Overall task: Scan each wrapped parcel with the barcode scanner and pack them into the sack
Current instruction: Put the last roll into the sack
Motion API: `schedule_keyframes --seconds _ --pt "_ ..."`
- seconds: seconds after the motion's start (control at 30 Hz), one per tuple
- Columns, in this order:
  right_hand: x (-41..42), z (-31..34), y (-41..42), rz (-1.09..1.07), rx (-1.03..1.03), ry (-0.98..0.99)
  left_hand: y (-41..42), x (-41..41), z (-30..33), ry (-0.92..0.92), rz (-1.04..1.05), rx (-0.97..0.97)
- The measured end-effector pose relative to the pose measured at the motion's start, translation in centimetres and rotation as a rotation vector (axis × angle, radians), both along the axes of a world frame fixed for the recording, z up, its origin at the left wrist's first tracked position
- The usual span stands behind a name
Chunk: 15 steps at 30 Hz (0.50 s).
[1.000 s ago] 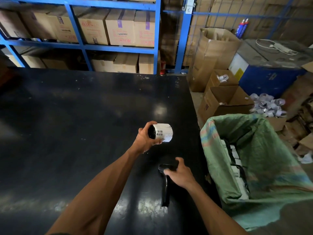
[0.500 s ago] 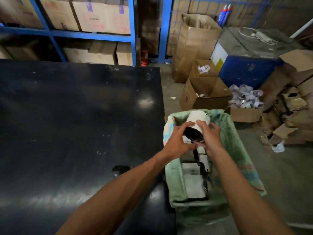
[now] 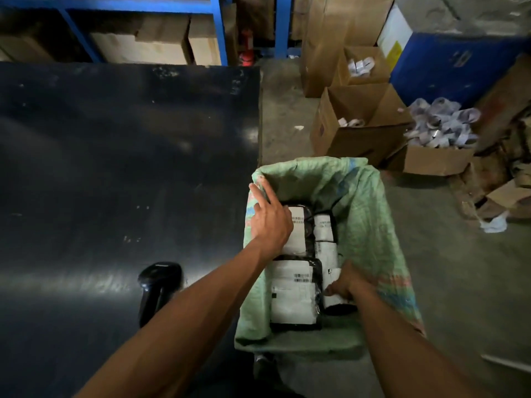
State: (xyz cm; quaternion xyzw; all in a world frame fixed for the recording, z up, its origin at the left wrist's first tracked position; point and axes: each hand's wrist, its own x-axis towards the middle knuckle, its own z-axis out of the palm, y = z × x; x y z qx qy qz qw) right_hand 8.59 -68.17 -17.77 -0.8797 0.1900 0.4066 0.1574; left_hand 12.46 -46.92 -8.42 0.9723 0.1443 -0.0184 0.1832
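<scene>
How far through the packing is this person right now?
Several labelled parcels already lie in the green sack. In hand: the right hand grips a rolled parcel, setting it among them, while the left hand reaches over the sack's edge. The scanner lies on the black table, where no unpacked parcels show.

Green sack (image 3: 370,214) stands open beside black table (image 3: 115,156). Right hand (image 3: 349,282) grips cylindrical parcel (image 3: 334,294) at sack's near right, among flat labelled parcels (image 3: 291,294). Left hand (image 3: 270,222), fingers straight, touches sack's left rim. Barcode scanner (image 3: 158,285) lies on table near left forearm. Cardboard boxes (image 3: 362,122) on floor beyond.
</scene>
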Motion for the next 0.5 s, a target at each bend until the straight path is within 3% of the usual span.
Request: schedule_keyframes --seconds 0.27,0.5 --pt "-0.2 -5.8 0.5 -0.095 0.043 -0.011 0.0 0.3 -0.9 0.006 0.011 0.038" --pt "0.5 -6.0 0.8 -0.156 0.084 0.033 0.1 0.1 -0.9 0.019 -0.004 0.025"
